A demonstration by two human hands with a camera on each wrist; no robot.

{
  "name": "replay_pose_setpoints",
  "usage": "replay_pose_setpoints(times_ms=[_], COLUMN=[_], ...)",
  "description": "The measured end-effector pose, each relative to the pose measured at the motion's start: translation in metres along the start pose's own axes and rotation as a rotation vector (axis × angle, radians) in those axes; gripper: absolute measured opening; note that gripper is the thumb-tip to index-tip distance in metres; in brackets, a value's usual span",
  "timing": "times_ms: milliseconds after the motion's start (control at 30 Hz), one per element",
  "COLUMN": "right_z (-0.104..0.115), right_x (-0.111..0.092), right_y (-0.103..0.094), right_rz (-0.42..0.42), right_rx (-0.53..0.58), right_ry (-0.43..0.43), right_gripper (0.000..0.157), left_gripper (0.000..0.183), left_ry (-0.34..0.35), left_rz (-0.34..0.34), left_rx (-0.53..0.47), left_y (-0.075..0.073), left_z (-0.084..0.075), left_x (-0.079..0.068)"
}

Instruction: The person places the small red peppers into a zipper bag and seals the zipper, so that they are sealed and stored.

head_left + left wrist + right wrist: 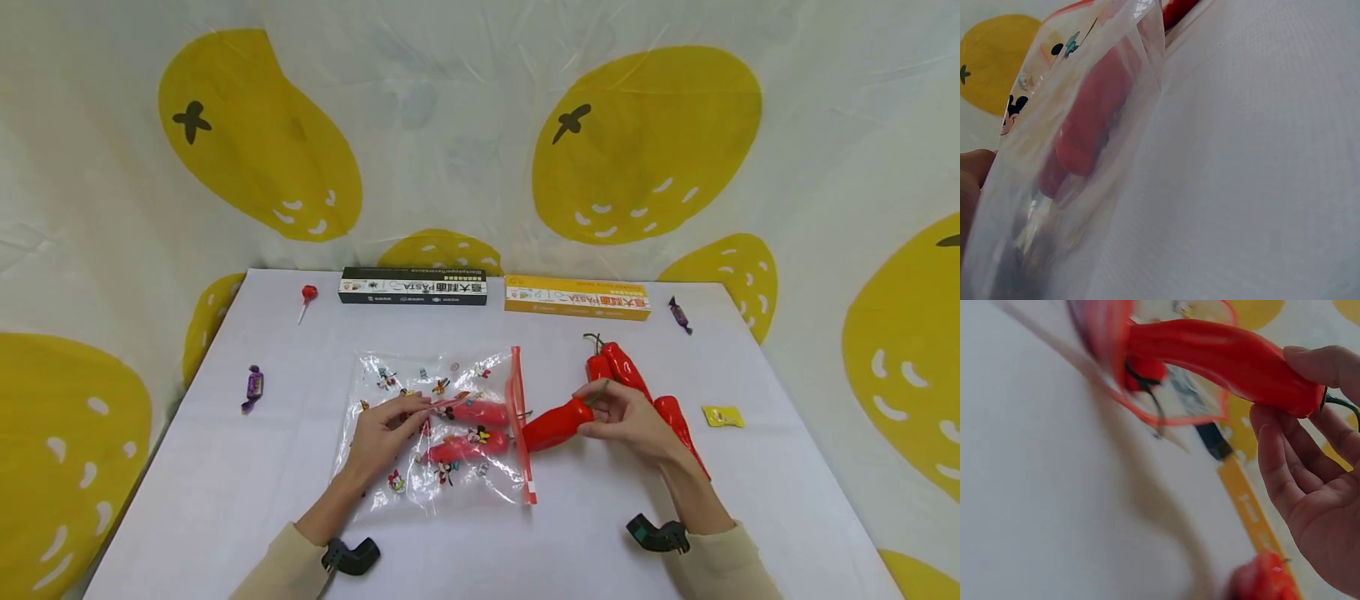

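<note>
A clear zip bag (468, 492) printed with cartoon figures lies with its red zip edge (515, 392) facing right. Two red chili peppers (480, 412) show through its plastic; in the left wrist view they appear as blurred red shapes (1094, 112). My left hand (382, 429) pinches the bag's upper layer, lifting it somewhat. Between the thumb and fingers of my right hand (633, 425) is another red chili pepper (555, 425), held near its stem. The right wrist view shows that pepper's (1222, 356) far end inside the bag's opening.
Several red chili peppers (626, 367) lie just beyond and right of my right hand. A black pasta box (412, 286) and a yellow one (576, 297) line the back edge. A lollipop (309, 293), purple candies (254, 386) and a yellow candy (723, 416) lie around the sides.
</note>
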State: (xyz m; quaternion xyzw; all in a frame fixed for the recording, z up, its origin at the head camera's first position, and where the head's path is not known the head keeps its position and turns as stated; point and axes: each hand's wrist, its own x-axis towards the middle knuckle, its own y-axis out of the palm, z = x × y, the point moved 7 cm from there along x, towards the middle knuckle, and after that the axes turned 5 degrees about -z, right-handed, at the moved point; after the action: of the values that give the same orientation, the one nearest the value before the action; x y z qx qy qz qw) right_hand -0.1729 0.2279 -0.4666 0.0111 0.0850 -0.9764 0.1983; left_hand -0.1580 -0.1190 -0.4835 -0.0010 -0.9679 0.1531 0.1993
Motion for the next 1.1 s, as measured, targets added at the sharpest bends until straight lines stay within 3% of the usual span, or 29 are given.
replay_pose_setpoints(times_ms=[267, 333, 500, 733, 933, 1100], right_z=[-0.022, -0.023, -0.018, -0.004, 0.0, 0.008], right_x=[0.001, 0.004, 0.013, 0.024, 0.025, 0.026], right_y=[0.049, 0.053, 0.066, 0.093, 0.084, 0.05], right_rz=[0.178, 0.16, 0.072, 0.047, -0.014, -0.083], right_rx=[0.144, 0.049, -0.342, -0.576, -0.606, -0.593], right_ry=[-0.005, -0.026, -0.091, -0.309, -0.312, -0.235], right_gripper=[0.039, 0.037, 0.034, 0.03, 0.029, 0.034], left_gripper=[0.016, 0.016, 0.016, 0.015, 0.015, 0.014], left_ry=[-0.026, -0.029, -0.029, -0.015, -0.011, 0.006], left_rz=[0.006, 0.006, -0.004, -0.011, -0.017, -0.028], left_rx=[-0.001, 0.011, 0.032, 0.009, -0.017, -0.008], left_y=[0.001, 0.002, 0.0, -0.001, 0.0, -0.001], left_z=[0.0, 0.0, -0.001, -0.001, 0.001, -0.001], left_x=[0.0, 0.0, -0.001, 0.0, -0.001, -0.001])
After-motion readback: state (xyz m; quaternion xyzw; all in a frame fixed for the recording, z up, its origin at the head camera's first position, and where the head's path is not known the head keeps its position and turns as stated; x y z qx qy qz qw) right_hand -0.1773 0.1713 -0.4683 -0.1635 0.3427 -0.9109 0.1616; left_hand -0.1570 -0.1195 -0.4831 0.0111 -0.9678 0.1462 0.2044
